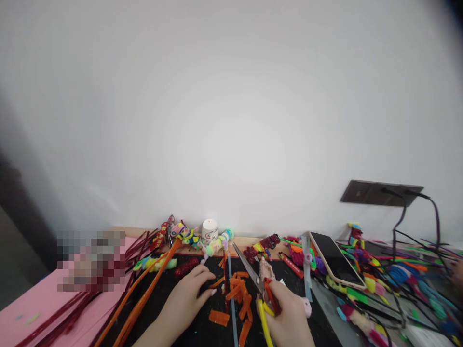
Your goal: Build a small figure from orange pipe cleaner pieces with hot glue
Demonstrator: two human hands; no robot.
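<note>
My right hand [287, 313] grips a pair of scissors [255, 277] with red and yellow handles. Its blades are slightly parted and point up and to the left. My left hand [190, 296] rests low over the black mat [202, 332], thumb and forefinger apart. A thin orange strip [218, 282] lies by those fingertips; I cannot tell whether they touch it. Between my hands are several short cut pieces of fuzzy orange stem [245, 308] in a loose heap, and a single piece [219, 317] lies nearer my left hand. A narrow grey-blue strip [232, 299] runs beside the heap.
Long orange stems [152, 284] and dark red stems [75, 303] lie leftward, over pink board [32, 308]. A white tub [210, 230] stands by the wall amid colourful fuzzy-stem figures [219, 242]. Rightward are a phone [336, 258], tangled stems and cables plugged into a socket panel [372, 193].
</note>
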